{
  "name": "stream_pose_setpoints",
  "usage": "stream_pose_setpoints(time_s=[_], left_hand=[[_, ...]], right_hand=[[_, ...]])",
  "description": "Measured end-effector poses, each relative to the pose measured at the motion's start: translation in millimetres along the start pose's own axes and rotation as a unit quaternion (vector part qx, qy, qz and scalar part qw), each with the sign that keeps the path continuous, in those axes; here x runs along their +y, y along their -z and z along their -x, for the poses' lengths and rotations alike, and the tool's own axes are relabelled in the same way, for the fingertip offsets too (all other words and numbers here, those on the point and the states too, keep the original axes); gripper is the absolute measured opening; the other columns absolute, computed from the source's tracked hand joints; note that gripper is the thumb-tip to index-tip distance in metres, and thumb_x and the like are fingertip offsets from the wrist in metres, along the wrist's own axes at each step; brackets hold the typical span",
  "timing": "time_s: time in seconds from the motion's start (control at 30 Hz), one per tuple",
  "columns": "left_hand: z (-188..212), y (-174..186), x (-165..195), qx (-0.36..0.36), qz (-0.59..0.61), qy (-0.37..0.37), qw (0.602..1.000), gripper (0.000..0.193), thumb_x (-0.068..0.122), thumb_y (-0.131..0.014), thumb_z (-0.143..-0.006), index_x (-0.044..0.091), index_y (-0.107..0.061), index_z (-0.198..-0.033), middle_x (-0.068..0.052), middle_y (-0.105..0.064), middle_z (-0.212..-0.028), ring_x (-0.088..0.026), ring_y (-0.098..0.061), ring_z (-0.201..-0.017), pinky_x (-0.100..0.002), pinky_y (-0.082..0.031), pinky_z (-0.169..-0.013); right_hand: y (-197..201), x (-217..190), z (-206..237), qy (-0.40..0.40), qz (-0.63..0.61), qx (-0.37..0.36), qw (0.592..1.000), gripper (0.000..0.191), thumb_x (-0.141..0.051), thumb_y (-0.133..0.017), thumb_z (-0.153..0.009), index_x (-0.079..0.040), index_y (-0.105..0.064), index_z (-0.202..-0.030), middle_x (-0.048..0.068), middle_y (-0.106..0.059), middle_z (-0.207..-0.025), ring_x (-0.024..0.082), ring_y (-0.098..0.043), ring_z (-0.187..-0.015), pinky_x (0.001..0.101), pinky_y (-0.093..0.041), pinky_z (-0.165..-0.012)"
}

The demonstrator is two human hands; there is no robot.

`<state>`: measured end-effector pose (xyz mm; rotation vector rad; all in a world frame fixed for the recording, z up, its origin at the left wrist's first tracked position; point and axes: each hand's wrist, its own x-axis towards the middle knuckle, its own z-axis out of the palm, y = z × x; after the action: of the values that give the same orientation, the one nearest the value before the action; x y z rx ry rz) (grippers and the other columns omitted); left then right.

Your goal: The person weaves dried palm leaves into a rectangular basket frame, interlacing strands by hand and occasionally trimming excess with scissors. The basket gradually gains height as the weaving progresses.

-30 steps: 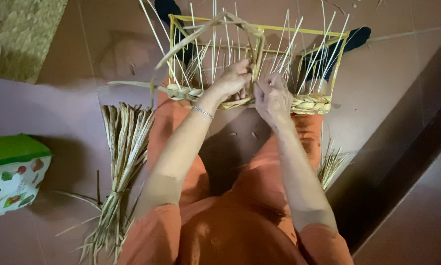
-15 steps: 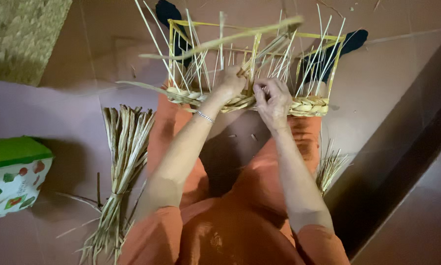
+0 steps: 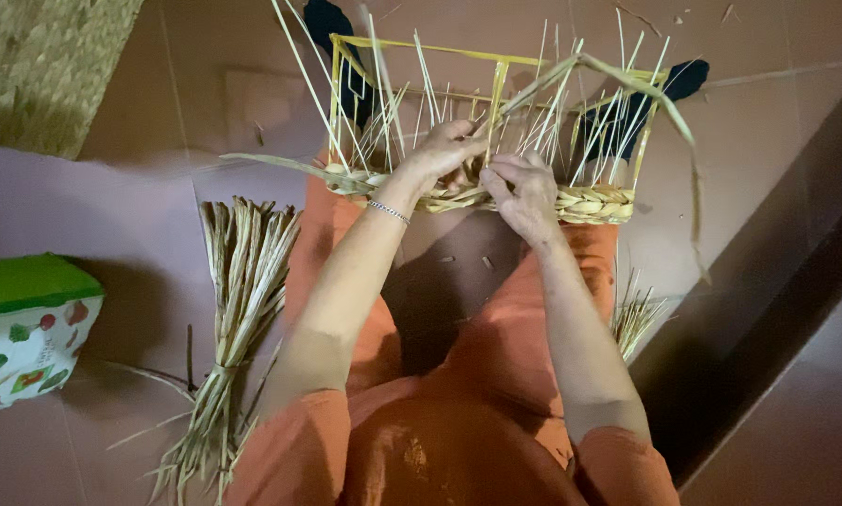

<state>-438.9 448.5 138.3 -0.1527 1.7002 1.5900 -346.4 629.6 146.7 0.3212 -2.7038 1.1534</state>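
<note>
The yellow wire frame with upright straw stakes [image 3: 496,112] rests across the knees, its long axis running left to right. The left hand [image 3: 444,155] and right hand [image 3: 524,192] meet at the near woven rim, fingers pinching a long flat straw strand [image 3: 618,80] that arcs away rightward; the right hand is nearer it. A tied straw bundle [image 3: 238,290] lies on the floor at left.

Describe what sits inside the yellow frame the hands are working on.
Inside the yellow frame stand thin upright straw stakes; a woven band runs along its near edge. The left hand and right hand cover the band's middle, so the weave there is hidden.
</note>
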Motion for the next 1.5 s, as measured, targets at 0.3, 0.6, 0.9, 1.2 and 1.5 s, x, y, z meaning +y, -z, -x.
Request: stream_pose_setpoints(time_s=[0.3,0.6,0.9,1.2,1.5], left_hand=[[0,-21,14,0.205,-0.126,0.01,0.971,0.026,0.004,-0.052,-0.096,0.0,-0.051,-0.122,-0.014,-0.067,-0.082,-0.015,-0.062,-0.042,-0.031,-0.048,-0.035],[47,-22,-10,0.13,-0.103,-0.211,0.963,0.037,0.001,-0.06,-0.096,-0.002,-0.052,-0.131,-0.016,-0.069,-0.096,-0.013,-0.066,-0.072,-0.025,-0.06,-0.063],[48,-20,1,0.135,-0.213,-0.095,0.963,0.04,0.037,-0.059,-0.099,0.002,-0.073,-0.113,-0.015,-0.073,-0.079,-0.02,-0.076,-0.068,-0.037,-0.058,-0.062],[74,6,-49,0.166,0.178,-0.102,0.964,0.014,0.017,-0.064,-0.096,0.006,-0.072,-0.1,-0.007,-0.072,-0.078,-0.007,-0.049,-0.053,-0.023,-0.033,-0.044],[113,-19,-39,0.086,-0.185,-0.249,0.947,0.028,0.027,-0.078,-0.095,0.005,-0.064,-0.105,0.001,-0.064,-0.077,-0.001,-0.057,-0.064,-0.021,-0.047,-0.053]], right_hand=[[2,-13,1,-0.055,-0.016,0.125,0.991,0.033,-0.01,-0.073,-0.096,-0.007,-0.066,-0.127,0.01,-0.075,-0.114,0.029,-0.071,-0.102,0.0374,-0.056,-0.09],[-12,-7,8,-0.022,0.125,0.085,0.988,0.04,-0.009,-0.066,-0.1,0.002,-0.058,-0.138,0.022,-0.072,-0.12,0.037,-0.07,-0.096,0.0447,-0.054,-0.087],[-11,-8,6,0.0,0.18,0.131,0.975,0.057,-0.015,-0.064,-0.1,0.001,-0.042,-0.15,0.026,-0.069,-0.124,0.039,-0.07,-0.101,0.0464,-0.058,-0.088],[-11,-4,-7,0.003,0.209,0.116,0.971,0.067,-0.013,-0.067,-0.098,-0.017,-0.039,-0.159,0.018,-0.074,-0.119,0.029,-0.073,-0.084,0.0426,-0.061,-0.074],[-1,-13,-3,0.045,0.143,0.154,0.977,0.018,-0.003,-0.067,-0.098,-0.008,-0.072,-0.114,0.014,-0.075,-0.108,0.029,-0.072,-0.09,0.0389,-0.058,-0.078]])
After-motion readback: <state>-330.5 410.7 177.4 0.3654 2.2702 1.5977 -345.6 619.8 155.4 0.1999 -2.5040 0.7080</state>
